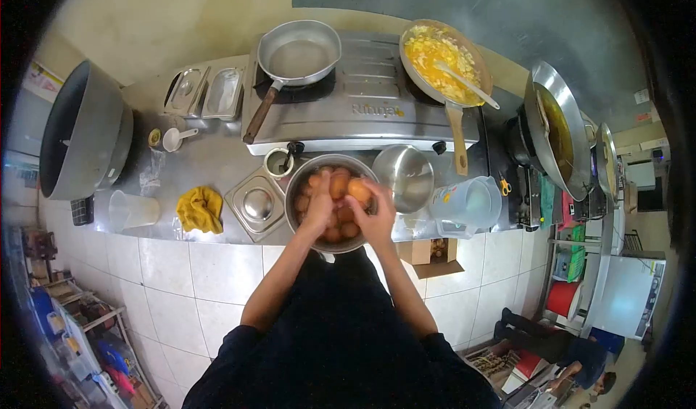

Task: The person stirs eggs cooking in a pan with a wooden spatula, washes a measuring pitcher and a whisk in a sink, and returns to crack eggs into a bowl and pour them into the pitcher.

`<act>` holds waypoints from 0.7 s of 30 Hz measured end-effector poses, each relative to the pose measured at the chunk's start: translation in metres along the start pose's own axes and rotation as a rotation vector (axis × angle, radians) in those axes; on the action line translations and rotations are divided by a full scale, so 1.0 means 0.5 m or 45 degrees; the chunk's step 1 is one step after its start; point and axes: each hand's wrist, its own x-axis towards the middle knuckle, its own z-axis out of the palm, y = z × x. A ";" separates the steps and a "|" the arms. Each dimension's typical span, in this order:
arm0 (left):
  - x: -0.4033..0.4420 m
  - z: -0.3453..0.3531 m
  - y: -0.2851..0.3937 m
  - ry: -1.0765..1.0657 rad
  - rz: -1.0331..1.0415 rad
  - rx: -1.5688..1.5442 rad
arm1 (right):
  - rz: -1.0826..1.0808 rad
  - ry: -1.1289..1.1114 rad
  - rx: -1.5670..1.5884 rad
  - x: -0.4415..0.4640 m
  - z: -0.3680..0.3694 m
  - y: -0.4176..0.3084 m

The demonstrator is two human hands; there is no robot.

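Left hand reaches among the brown eggs inside the pot; its fingertips are hard to make out, so I cannot tell its grip. Right hand grasps one egg. Farther right, the counter partly hides a cardboard box.

A bare left hand and bare right hand reach into a round silver metal pot of oval brown eggs, right fingertips against one, on a grey steel tabletop.
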 end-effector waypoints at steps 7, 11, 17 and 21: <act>0.039 0.118 -0.042 -0.071 0.408 0.222 | 0.134 0.064 0.116 0.018 -0.057 0.047; 0.060 0.175 -0.028 -0.218 0.421 0.284 | 0.170 0.144 0.246 0.029 -0.099 0.097; 0.128 0.223 -0.022 -0.532 0.295 0.116 | 0.396 0.196 0.716 0.023 -0.135 0.238; 0.166 0.226 0.010 -0.693 0.230 0.578 | 0.673 -0.307 0.573 0.061 -0.181 0.262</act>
